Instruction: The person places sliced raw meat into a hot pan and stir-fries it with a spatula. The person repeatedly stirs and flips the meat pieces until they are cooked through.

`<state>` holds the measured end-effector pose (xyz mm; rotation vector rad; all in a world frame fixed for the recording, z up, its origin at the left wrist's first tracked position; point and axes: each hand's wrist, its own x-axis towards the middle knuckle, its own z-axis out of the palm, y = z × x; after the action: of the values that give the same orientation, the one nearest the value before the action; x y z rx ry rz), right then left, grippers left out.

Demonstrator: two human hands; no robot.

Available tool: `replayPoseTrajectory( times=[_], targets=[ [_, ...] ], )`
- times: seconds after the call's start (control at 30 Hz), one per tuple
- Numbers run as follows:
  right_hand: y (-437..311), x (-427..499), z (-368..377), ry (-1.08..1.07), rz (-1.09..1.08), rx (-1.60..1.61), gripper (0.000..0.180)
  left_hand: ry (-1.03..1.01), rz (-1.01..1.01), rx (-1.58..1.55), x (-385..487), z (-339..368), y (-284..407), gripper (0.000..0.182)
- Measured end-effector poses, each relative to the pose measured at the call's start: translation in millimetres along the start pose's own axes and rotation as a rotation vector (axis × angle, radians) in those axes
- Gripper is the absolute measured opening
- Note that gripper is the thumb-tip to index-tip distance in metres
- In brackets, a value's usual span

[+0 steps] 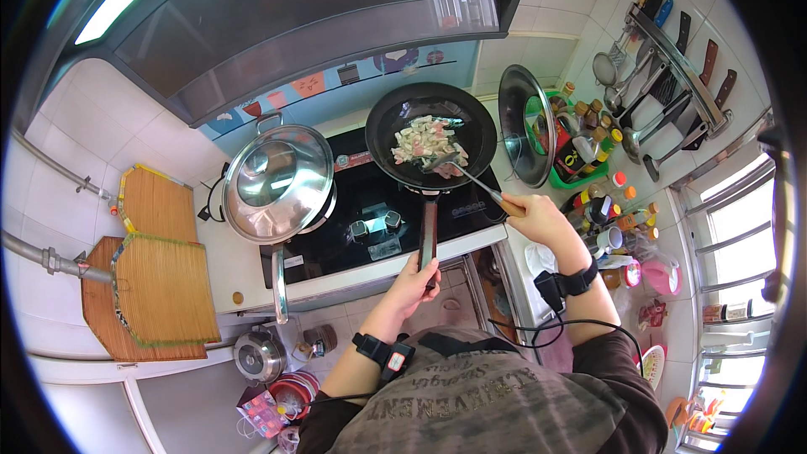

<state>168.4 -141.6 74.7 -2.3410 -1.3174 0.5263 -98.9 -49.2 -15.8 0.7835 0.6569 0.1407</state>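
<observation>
My left hand (pixel 416 287) is wrapped around the long handle (pixel 429 227) of a black frying pan (pixel 391 120). Chopped pale and pinkish food pieces (pixel 429 139), possibly meat, are heaped in the middle of the pan. In my right hand (pixel 541 217) is the wooden grip of a metal spatula or turner (pixel 479 184). Its head touches the near right edge of the food. The pan sits over the right side of a black glass gas hob (pixel 340 252) with two knobs (pixel 376 227) at its front.
A lidded steel wok (pixel 277 183) occupies the left burner, its handle jutting forward. Right of the pan stands a large lid (pixel 528 126) beside a green basket (pixel 577 178) of bottles. Knives and ladles hang from a wall rack (pixel 681 69). A range hood (pixel 315 31) overhangs the hob.
</observation>
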Motion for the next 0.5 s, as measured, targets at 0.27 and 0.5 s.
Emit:
replayPoseTrajectory(
  times=[0.27,0.5],
  targets=[
    [1,12,3,0.029,-0.034,0.06,0.051,0.021,-0.004,0.019,0,1,1,0.026],
    [-16,22,6,-0.005,-0.097,0.038,0.05,0.019,0.004,-0.005,2,1,0,0.027]
  ],
)
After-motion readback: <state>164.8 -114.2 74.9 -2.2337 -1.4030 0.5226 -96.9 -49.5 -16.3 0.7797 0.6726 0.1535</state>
